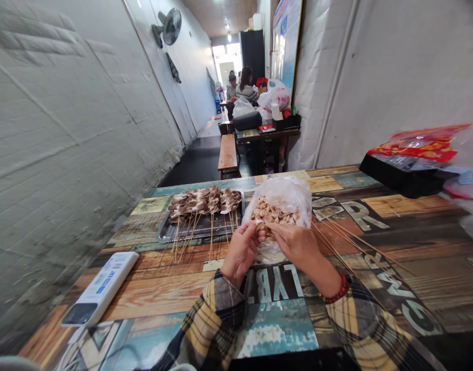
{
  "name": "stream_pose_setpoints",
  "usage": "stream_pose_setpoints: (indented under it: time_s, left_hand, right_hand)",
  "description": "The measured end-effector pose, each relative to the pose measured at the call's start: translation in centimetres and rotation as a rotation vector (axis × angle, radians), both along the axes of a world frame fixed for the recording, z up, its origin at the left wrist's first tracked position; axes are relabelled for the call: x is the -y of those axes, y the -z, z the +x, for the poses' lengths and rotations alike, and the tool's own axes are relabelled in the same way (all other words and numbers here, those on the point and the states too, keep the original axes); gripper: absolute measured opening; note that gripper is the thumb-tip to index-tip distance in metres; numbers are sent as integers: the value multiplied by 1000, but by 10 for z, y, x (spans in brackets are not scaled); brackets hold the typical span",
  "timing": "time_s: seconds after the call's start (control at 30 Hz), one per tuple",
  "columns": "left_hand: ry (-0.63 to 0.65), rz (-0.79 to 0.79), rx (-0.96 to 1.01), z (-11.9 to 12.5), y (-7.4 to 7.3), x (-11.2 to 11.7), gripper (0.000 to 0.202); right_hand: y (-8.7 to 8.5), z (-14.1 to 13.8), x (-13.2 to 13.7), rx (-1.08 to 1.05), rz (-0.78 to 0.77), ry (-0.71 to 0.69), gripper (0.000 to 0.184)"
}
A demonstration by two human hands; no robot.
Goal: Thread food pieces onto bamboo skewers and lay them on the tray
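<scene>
My left hand (pixel 242 248) is closed, pinching a small tan piece of food (pixel 259 225) between thumb and fingers. My right hand (pixel 292 241) meets it from the other side, its fingers pressed together; what they grip is too small to make out. Both hands are over the near part of a clear plastic bag (pixel 298 193) that holds many tan pieces (pixel 273 210). Left of the bag, a metal tray (pixel 201 233) carries skewered brownish-grey food (pixel 205 200), its sticks pointing towards me. Several bare wooden skewers (pixel 350 238) lie to the right of my right hand.
A white power-bank-like device (pixel 103 288) with a cable lies at the left on the patchwork table (pixel 159 278). A black container (pixel 406 178) with red plastic packaging (pixel 418 144) stands at the right. Beyond are a bench (pixel 227 153), another loaded table (pixel 267 135) and two seated people (pixel 246 88).
</scene>
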State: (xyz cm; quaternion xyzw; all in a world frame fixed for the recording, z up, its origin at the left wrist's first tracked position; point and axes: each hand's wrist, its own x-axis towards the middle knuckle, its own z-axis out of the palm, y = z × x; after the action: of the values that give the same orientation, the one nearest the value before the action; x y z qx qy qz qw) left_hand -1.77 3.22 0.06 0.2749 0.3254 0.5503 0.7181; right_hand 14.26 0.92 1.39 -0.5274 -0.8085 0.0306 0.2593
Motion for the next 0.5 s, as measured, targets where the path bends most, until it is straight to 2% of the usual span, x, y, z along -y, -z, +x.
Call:
stream_pose_setpoints:
  time_s: [0.3, 0.5]
  left_hand:
    - [-43, 42, -41, 0, 2, -1, 27]
    - [-73, 40, -78, 0, 5, -3, 27]
  right_hand:
    - [-1, -4, 2, -33, 6, -59, 33]
    - [1, -5, 2, -18, -31, -25, 34]
